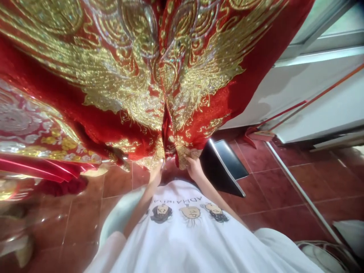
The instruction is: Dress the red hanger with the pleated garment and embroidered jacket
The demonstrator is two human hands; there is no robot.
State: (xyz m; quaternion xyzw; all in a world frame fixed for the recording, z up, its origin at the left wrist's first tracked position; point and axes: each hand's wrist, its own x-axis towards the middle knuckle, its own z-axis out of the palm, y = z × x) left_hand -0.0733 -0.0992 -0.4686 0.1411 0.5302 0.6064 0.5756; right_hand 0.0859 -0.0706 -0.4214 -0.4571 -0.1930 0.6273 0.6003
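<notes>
Your left hand (156,171) and right hand (194,167) pinch the hem (182,151) of the red garment (136,76); above your grip, its slit (166,123) gapes unclosed.

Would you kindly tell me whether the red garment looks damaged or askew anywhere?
Nothing stands out: the red garment shows a narrow gap near the left hand and right hand, but it looks like an ordinary opening.

Pale light fills the upper-right window (341,21), the gold embroidery (196,76) glitters, and the outer edges stretch and blur.
</notes>
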